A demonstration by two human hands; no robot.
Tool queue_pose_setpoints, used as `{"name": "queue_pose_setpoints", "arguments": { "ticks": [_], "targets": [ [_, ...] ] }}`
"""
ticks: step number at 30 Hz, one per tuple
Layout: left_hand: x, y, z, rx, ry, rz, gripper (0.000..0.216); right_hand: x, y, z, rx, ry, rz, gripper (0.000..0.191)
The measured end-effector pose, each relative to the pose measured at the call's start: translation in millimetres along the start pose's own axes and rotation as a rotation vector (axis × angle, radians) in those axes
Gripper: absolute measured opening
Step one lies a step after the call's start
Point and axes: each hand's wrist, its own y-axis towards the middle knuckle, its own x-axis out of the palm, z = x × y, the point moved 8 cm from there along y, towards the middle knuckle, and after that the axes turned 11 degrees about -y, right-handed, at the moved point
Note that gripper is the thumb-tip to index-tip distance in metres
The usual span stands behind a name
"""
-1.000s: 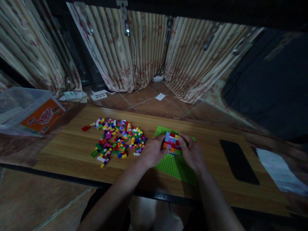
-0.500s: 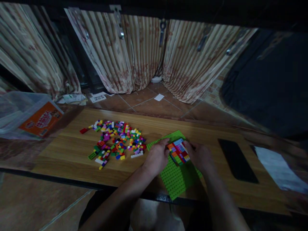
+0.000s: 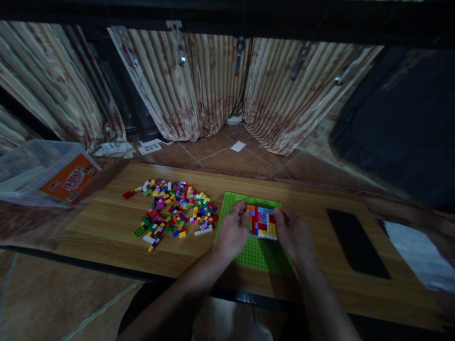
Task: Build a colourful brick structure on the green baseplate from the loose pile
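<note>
Both forearms reach in over the front edge of the worktop (image 3: 106, 227). The left hand (image 3: 232, 232) and right hand (image 3: 293, 234) flank the block (image 3: 262, 221), each grip closed with fingertips pressed on its side. The block sits on a green plate (image 3: 259, 251) near the middle of the front edge. Loose bricks (image 3: 174, 213) lie toward the left edge and a phone (image 3: 357, 241) toward the right edge, both clear of the hands

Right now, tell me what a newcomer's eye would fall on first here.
First, the multicoloured brick block on the green baseplate, near the middle of the wooden table, gripped at its sides by the left hand and right hand. Next, the heap of loose bricks to its left. A black slab lies to the right.
</note>
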Motion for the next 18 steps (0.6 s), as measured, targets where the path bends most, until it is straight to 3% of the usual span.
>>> {"name": "queue_pose_setpoints", "arguments": {
  "ticks": [6,12,18],
  "targets": [
    [14.1,-9.5,3.4,0.024,0.108,-0.048,0.051,11.4,0.9,-18.4,-0.064,0.225,0.128,0.052],
    [22.9,-12.9,0.9,0.074,0.171,-0.085,0.057,21.5,-8.6,-43.7,-0.202,0.146,0.133,0.047],
    [21.0,-14.6,1.3,0.025,0.108,-0.046,0.054,27.9,-3.1,-42.4,-0.242,0.116,0.102,0.048]
  ]
}}
